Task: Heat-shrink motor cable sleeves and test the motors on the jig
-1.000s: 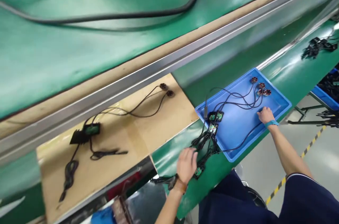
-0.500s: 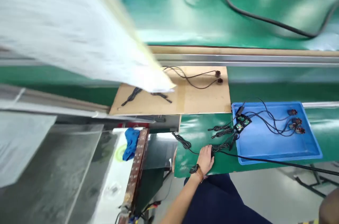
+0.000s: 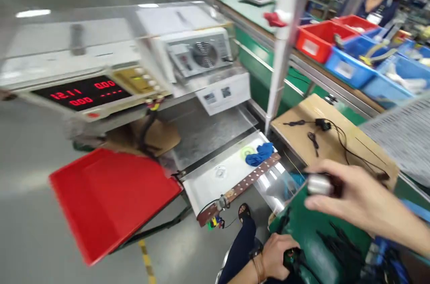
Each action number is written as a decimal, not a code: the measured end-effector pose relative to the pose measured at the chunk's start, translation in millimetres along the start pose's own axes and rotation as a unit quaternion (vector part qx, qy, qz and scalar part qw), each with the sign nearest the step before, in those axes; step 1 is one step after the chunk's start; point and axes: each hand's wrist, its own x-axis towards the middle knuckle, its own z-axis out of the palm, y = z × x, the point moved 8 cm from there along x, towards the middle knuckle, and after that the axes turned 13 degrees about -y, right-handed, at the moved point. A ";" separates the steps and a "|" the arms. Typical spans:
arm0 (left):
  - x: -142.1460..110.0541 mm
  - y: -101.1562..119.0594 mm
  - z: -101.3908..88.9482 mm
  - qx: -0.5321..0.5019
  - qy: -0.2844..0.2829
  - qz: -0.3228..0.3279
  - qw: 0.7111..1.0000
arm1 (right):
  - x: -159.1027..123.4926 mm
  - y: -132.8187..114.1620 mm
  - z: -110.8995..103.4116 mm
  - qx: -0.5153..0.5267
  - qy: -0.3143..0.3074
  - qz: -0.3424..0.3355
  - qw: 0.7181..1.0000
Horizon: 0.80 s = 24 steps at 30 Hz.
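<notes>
My right hand [image 3: 352, 190] is raised over the green work surface [image 3: 302, 208], with thumb and fingers closed on a short cylindrical part [image 3: 320, 184]. Its end is silvery and its body dark brown; motion blurs it. Lower down, my left hand [image 3: 277, 255] grips a black cabled piece [image 3: 293, 256], on which a bit of circuit board seems to show. Black cables [image 3: 339, 241] lie on the green surface beside it, smeared by motion. Behind my right hand, a black adapter with a cord [image 3: 323, 124] rests on a cardboard sheet [image 3: 309, 109].
A perforated brown bar [image 3: 251, 178] edges a white tray [image 3: 208, 185] with a blue cloth [image 3: 260, 154]. Left are a red tray [image 3: 114, 203] and a meter with red digits [image 3: 83, 91]. A white post [image 3: 280, 51] stands near red and blue bins [image 3: 351, 64]. A person [image 3: 376, 6] is behind.
The view has swung left towards the meters and red tray. My right hand has come into view holding the cylindrical part. My left hand, earlier resting by the cables, now grips the black piece.
</notes>
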 end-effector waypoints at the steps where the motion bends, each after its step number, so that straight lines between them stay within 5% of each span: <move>1: -13.0 4.0 -12.2 -0.031 0.046 0.014 0.998 | 46.4 -61.9 14.9 -0.007 -0.061 -0.111 0.992; 3: -35.9 5.8 -34.9 -0.085 0.129 0.023 0.988 | 133.4 -155.8 65.1 -0.051 -0.145 -0.207 0.966; 5: -57.0 -1.6 -54.9 -0.127 0.192 0.011 0.973 | 213.7 -203.7 136.6 -0.137 -0.200 -0.154 0.958; 8: -95.9 -24.3 -78.2 -0.168 0.259 -0.032 0.951 | 288.1 -239.0 242.0 -0.191 -0.227 -0.117 0.948; 12: -160.1 -53.9 -94.8 -0.196 0.333 -0.100 0.917 | 315.8 -252.9 337.5 -0.222 -0.255 -0.132 0.932; 18: -200.6 -57.1 -108.6 -0.187 0.329 -0.169 0.910 | 330.7 -257.4 394.0 -0.256 -0.278 -0.126 0.917; 24: -178.8 -32.8 -112.8 -0.051 0.209 -0.274 0.937 | 312.3 -257.9 388.9 -0.242 -0.248 -0.109 0.932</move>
